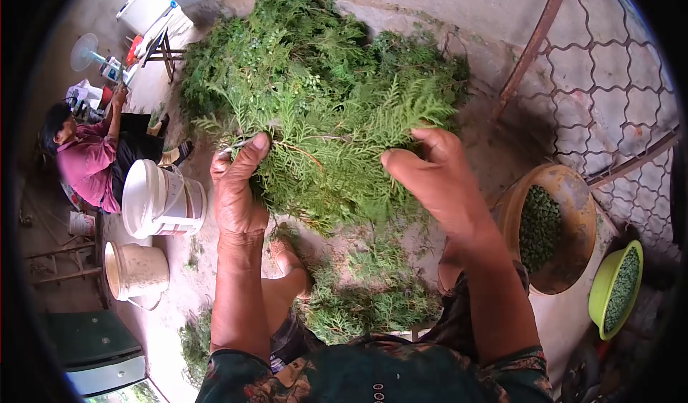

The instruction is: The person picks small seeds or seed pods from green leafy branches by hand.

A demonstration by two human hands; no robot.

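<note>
A leafy green conifer branch (322, 163) with flat, scaly sprays stretches between my two hands. My left hand (240, 181) is closed around its stem end, the thumb pressed on top. At the branch's right side is my right hand (437, 170), fingers curled and thumb pointing into the leaves. Whatever lies between those fingertips is hidden by the foliage. Behind the branch rises a large heap of similar cuttings (287, 51), dotted with small pale green cones or berries. More loose sprigs (373, 302) lie on the floor between my legs.
At right stand a tan bucket (512, 216) of small green pieces and a lime-green basin (597, 302) of similar pieces, near a metal mesh (609, 66). On the left are a white bucket (140, 198), a smaller pail (118, 270) and a seated person (89, 152).
</note>
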